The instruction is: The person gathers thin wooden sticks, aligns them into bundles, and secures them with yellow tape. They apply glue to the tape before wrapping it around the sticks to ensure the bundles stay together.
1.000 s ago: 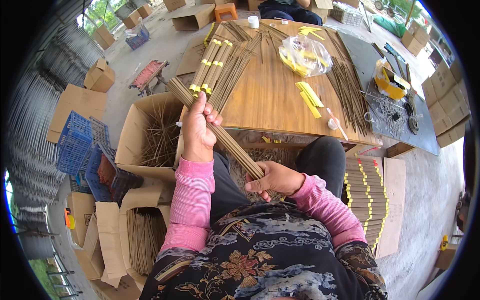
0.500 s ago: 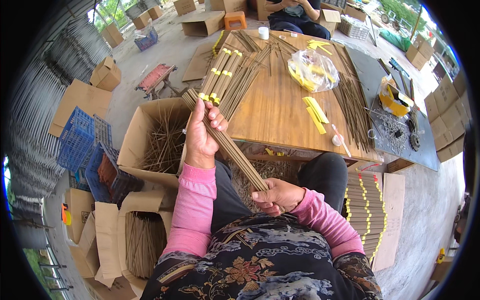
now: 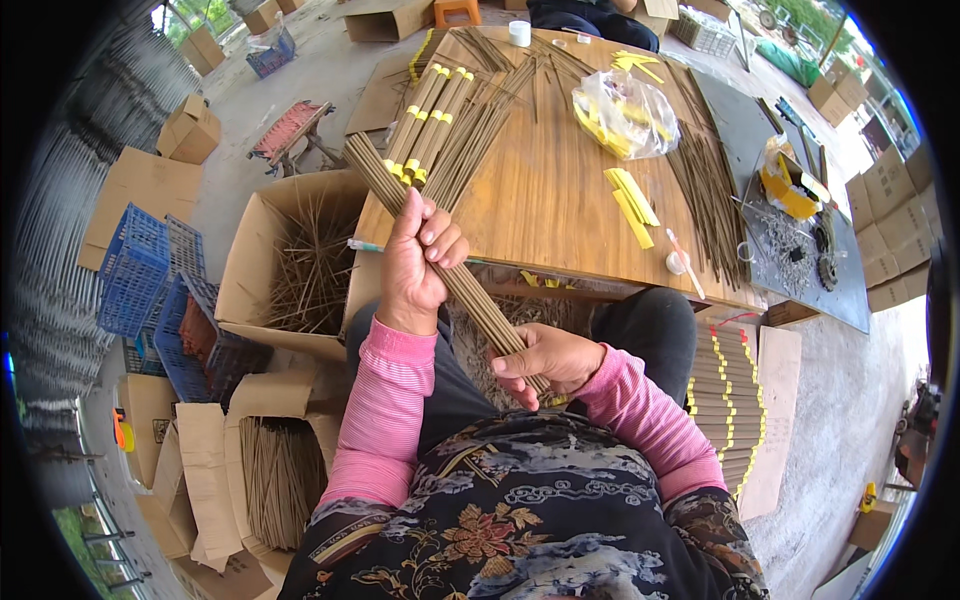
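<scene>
Stick bundle, brown, one: I log it slanting across the near edge of the desk, upper end beside the banded bundles.
Left hand: fingers curled round the bundle's upper part, thumb along it, probably to keep the sticks from fanning.
Right hand: fingers closed about the lower end, likely to keep the ends together; this two-point hold should steady the length.
Yellow strips, on the desk: I judge them laid within easy reach.
Loose sticks, beside the banded bundles: roughly parallel, presumably for easy gathering.
</scene>
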The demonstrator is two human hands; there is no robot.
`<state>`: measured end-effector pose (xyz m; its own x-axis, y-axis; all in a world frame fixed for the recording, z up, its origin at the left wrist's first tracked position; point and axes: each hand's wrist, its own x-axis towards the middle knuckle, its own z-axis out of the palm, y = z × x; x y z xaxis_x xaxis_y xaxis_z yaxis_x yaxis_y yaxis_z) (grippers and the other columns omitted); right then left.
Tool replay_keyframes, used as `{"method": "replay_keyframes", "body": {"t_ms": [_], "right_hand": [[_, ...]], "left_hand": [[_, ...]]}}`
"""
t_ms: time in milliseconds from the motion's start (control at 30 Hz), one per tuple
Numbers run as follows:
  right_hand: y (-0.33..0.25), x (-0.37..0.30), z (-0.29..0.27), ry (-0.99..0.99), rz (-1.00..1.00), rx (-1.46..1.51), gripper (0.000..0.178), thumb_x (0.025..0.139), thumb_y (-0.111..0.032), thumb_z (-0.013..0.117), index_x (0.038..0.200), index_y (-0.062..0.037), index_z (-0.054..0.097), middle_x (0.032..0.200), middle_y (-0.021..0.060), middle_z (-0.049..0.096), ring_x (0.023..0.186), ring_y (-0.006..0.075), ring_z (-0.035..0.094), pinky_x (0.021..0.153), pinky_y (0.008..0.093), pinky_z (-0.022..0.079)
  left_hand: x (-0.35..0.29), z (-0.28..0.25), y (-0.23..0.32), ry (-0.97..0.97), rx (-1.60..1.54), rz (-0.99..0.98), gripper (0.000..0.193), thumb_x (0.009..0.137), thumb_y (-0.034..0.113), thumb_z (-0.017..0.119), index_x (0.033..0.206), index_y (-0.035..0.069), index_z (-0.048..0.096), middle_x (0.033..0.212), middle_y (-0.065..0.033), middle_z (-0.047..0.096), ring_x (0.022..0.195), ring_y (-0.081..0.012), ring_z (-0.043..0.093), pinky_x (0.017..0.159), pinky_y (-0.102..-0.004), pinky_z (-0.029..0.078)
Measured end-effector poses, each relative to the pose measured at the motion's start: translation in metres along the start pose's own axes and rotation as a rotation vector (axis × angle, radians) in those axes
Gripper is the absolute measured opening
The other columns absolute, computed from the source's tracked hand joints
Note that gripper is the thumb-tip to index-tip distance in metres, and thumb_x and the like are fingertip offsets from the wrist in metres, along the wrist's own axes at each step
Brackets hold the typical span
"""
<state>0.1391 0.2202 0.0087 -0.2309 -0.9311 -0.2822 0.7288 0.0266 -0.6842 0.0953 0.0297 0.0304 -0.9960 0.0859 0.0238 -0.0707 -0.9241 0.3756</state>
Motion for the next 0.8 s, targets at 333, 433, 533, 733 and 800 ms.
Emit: {"method": "replay_keyframes", "body": {"t_ms": [333, 433, 533, 733, 800], "right_hand": [[-0.014, 0.023, -0.006, 0.246, -0.004, -0.278, 0.022, 0.085, -0.019, 0.058, 0.077, -0.0038, 0.045, 0.057, -0.0005, 0.046, 0.043, 0.0071, 0.047, 0.038, 0.0215, 0.042], [-0.018, 0.028, -0.012, 0.292, 0.007, -0.279, 0.023, 0.084, -0.022, 0.059, 0.077, -0.0038, 0.045, 0.056, -0.0012, 0.044, 0.041, 0.007, 0.045, 0.035, 0.0211, 0.04], [-0.02, 0.033, -0.019, 0.322, 0.001, -0.305, 0.024, 0.084, -0.023, 0.058, 0.078, -0.0038, 0.045, 0.056, -0.0011, 0.044, 0.041, 0.0072, 0.045, 0.035, 0.021, 0.04], [-0.023, 0.041, -0.037, 0.259, 0.029, -0.186, 0.028, 0.085, -0.029, 0.057, 0.075, -0.0054, 0.046, 0.057, -0.0008, 0.045, 0.044, 0.0078, 0.047, 0.039, 0.0208, 0.042], [-0.02, 0.044, -0.045, 0.174, 0.023, -0.064, 0.031, 0.085, -0.033, 0.056, 0.073, -0.0059, 0.045, 0.057, -0.0008, 0.045, 0.044, 0.0081, 0.046, 0.04, 0.0212, 0.042]], "left_hand": [[0.023, -0.024, 0.011, 0.083, 0.089, 0.025, 0.026, 0.089, 0.031, 0.049, 0.075, 0.01, 0.047, 0.053, 0.0033, 0.039, 0.042, -0.0061, 0.035, 0.039, -0.0209, 0.031], [0.032, -0.028, 0.01, 0.178, 0.132, 0.02, 0.023, 0.089, 0.029, 0.05, 0.076, 0.01, 0.047, 0.058, 0.0019, 0.044, 0.047, -0.0079, 0.041, 0.045, -0.022, 0.037], [0.044, -0.034, 0.012, 0.26, 0.231, -0.041, 0.018, 0.086, 0.025, 0.055, 0.078, 0.01, 0.048, 0.064, -0.0012, 0.048, 0.055, -0.0115, 0.047, 0.051, -0.0249, 0.041], [0.062, -0.054, 0.012, 0.182, 0.283, -0.072, 0.02, 0.085, 0.025, 0.057, 0.081, 0.006, 0.053, 0.073, -0.0062, 0.057, 0.066, -0.0176, 0.057, 0.059, -0.0318, 0.05], [0.064, -0.059, 0.013, 0.148, 0.205, -0.083, 0.021, 0.085, 0.026, 0.056, 0.083, 0.006, 0.053, 0.074, -0.0066, 0.057, 0.066, -0.0178, 0.057, 0.06, -0.0323, 0.051]]}}
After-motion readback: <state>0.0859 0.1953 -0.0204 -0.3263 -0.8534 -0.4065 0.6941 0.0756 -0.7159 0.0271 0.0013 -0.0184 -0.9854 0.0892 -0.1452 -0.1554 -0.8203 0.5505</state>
